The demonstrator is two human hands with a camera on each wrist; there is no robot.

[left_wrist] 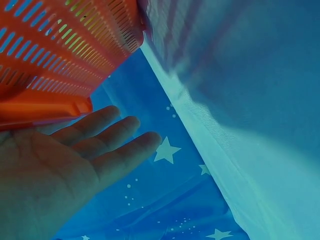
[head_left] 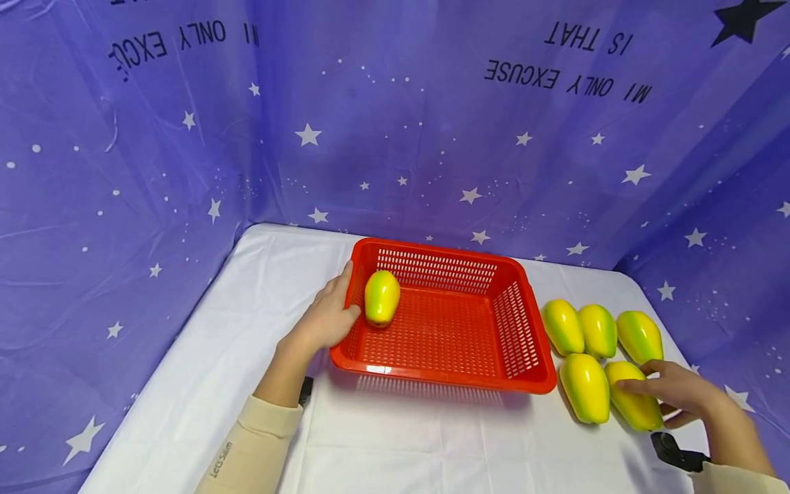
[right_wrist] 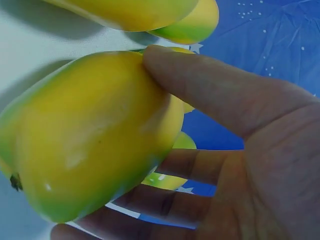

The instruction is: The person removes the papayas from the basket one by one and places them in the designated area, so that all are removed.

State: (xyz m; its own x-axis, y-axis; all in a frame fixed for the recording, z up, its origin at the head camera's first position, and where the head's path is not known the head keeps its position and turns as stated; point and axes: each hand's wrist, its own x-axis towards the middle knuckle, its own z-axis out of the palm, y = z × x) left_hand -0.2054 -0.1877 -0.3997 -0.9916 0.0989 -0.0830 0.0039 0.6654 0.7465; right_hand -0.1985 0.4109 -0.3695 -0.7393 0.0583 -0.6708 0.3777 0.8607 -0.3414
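My left hand (head_left: pixel 328 312) holds the left rim of a red plastic basket (head_left: pixel 444 379), thumb over the edge. In the left wrist view three fingers (left_wrist: pixel 120 155) stretch out below the rim, and the thumb is hidden. Inside the basket, at its left end, lies one yellow-green mango (head_left: pixel 382 298). At the right of the table my right hand (head_left: pixel 681 390) grips another mango (head_left: pixel 636 405). The right wrist view shows the thumb on top of this mango (right_wrist: pixel 100 135) and the other fingers curled along its far side.
Several more mangoes (head_left: pixel 585 390) lie close together right of the basket, beside the held one. A white cloth (head_left: pixel 395 439) covers the table. Purple star-printed curtains (head_left: pixel 395 137) hang behind it and along both sides.
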